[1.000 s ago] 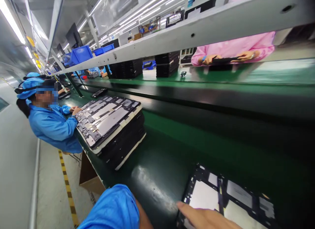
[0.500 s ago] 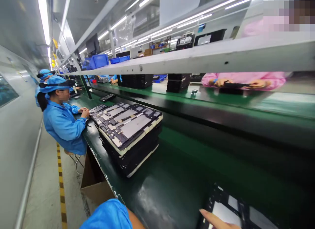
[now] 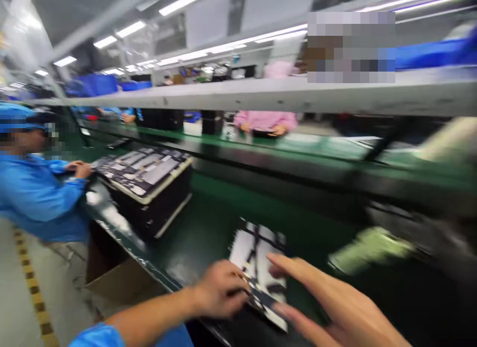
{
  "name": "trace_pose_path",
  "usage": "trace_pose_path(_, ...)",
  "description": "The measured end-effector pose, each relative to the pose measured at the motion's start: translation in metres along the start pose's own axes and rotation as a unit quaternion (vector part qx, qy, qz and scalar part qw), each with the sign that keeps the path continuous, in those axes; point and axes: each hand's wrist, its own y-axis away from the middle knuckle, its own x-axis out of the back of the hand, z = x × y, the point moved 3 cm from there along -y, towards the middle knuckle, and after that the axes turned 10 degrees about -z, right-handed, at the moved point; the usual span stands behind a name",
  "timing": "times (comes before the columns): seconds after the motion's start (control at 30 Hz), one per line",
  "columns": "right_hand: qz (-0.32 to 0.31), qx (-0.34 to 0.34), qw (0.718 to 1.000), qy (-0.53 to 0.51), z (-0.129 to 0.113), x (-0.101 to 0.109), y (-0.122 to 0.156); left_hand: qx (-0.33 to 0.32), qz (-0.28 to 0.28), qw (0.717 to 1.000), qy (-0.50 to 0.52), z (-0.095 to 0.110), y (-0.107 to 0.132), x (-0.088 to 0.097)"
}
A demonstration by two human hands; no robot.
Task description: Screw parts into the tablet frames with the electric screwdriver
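Note:
An opened tablet (image 3: 265, 241) with its silver and black insides showing lies on the green bench in front of me. At its left edge is my left hand (image 3: 219, 290), fingers curled together with the tips over the tablet; blur hides what they pinch. My right hand (image 3: 343, 307) reaches in from the right, its thumb and fingers apart. Those fingertips are over or against the tablet's right side, and I cannot tell whether they touch it. No object shows in the right hand.
A tall stack of similar opened tablets (image 3: 149, 170) stands on the bench to the left. Beside it a co-worker in blue (image 3: 40, 188) sits at the bench. A pale green item (image 3: 368, 250) lies at right. A white shelf rail (image 3: 208, 96) crosses above.
My view has swung to the right, so the stack and co-worker sit further left. My left hand has come into view at the tablet, and the right hand's fingers are now spread beside it.

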Motion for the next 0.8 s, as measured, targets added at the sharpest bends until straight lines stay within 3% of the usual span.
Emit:
trace_pose_path(0.03,-0.033,-0.029,0.999,0.009,-0.005,0.004,0.007,0.002,0.054,0.997,-0.055,-0.006,0.003,0.002)
trace_pose_path(0.1,-0.055,-0.11,0.992,-0.004,-0.002,0.004,0.026,-0.01,0.086,0.989,-0.122,-0.016,0.007,0.003)
trace_pose_path(0.2,0.001,-0.194,0.981,-0.012,0.018,-0.018,0.075,-0.002,0.059,0.981,-0.184,-0.022,0.007,0.007)
trace_pose_path(0.33,0.104,-0.303,0.947,0.009,0.037,-0.06,0.157,0.015,-0.006,0.977,-0.214,-0.015,0.005,0.011)
trace_pose_path(0.43,0.127,-0.368,0.921,-0.001,0.04,-0.078,0.197,-0.008,-0.044,0.975,-0.218,-0.007,0.0,0.011)
trace_pose_path(0.53,0.122,-0.415,0.901,-0.023,0.042,-0.084,0.209,-0.001,-0.043,0.975,-0.217,-0.005,-0.011,0.013)
trace_pose_path(0.7,0.113,-0.449,0.885,-0.049,0.044,-0.083,0.201,0.079,-0.091,0.969,-0.215,-0.006,-0.035,0.021)
trace_pose_path(0.8,0.117,-0.456,0.88,-0.057,0.044,-0.082,0.198,0.1,-0.096,0.977,-0.161,0.002,-0.038,0.027)
